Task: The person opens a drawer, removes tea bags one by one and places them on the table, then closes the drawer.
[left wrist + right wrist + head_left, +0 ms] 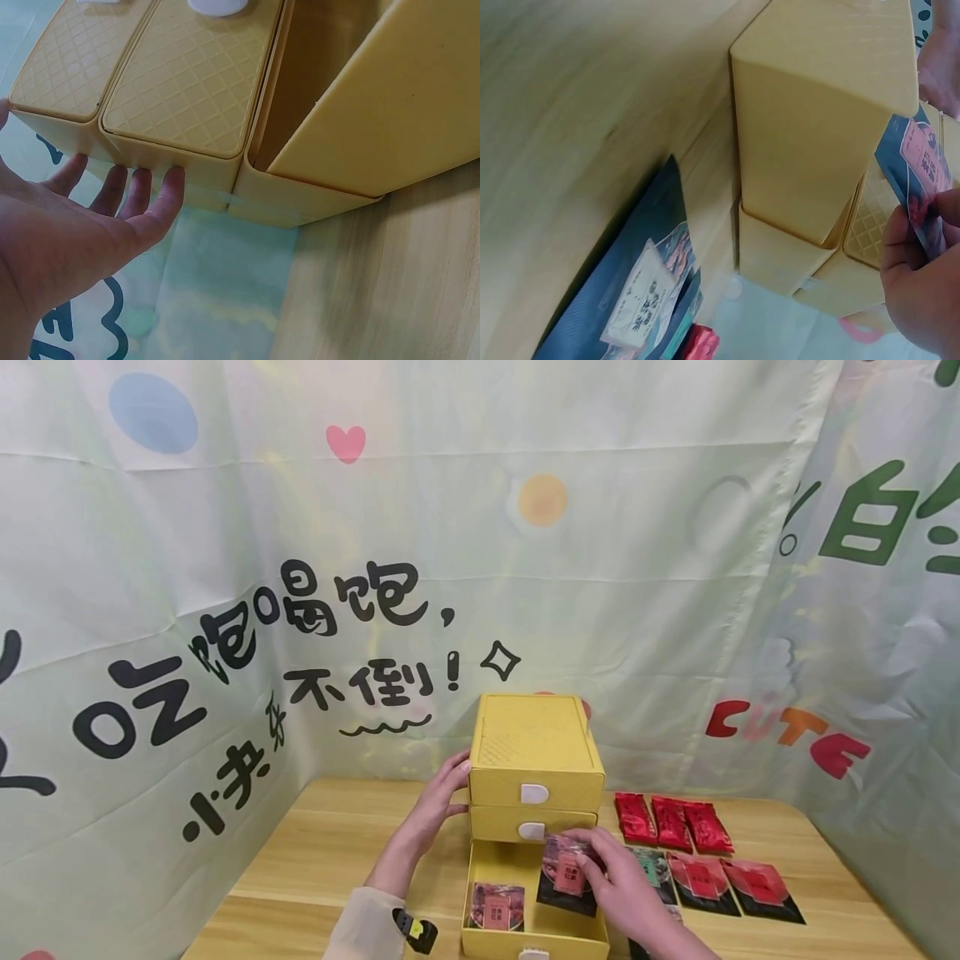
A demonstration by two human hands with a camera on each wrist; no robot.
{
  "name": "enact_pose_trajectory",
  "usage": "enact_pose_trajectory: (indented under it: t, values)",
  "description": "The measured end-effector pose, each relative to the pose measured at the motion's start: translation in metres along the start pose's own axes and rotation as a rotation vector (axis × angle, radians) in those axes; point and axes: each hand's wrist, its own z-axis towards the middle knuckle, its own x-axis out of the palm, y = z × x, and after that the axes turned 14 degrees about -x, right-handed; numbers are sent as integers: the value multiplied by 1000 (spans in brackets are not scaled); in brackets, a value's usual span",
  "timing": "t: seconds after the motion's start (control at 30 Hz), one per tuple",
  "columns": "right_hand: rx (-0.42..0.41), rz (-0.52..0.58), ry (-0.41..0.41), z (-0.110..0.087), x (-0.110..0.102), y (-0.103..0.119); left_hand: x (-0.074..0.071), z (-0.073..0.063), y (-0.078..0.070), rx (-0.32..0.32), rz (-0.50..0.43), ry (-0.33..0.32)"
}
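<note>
A yellow three-tier drawer box (536, 731) stands on the table with its bottom drawer (517, 860) pulled out. My left hand (429, 810) is at the box's left side; in the left wrist view its spread fingertips (174, 184) touch the side by the upper drawers. My right hand (622, 877) pinches a flat dark sachet (558, 864) with a pink label between thumb and fingers, tilted over the right part of the open drawer. In that drawer's front left lies a similar sachet (497, 906). The right wrist view shows the held sachet (922, 146) beyond the drawer's side.
Right of the box lie several flat sachets (703, 882), one with a green label (651, 868), partly behind my right arm. Behind them sit three shiny red packets (671, 822). A printed cloth (637, 610) hangs behind the wooden table (315, 877).
</note>
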Motion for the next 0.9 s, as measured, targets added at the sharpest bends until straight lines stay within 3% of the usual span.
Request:
enact_pose_trajectory:
  t: [0.27, 0.57, 0.9]
  values:
    - [72, 48, -16, -9, -10, -2, 1, 0, -1, -6, -15, -9]
    - [131, 94, -92, -19, -16, -6, 0, 1, 0, -9, -23, -5]
    - [122, 41, -124, -24, -25, -7, 0, -1, 0, 2, -5, 1]
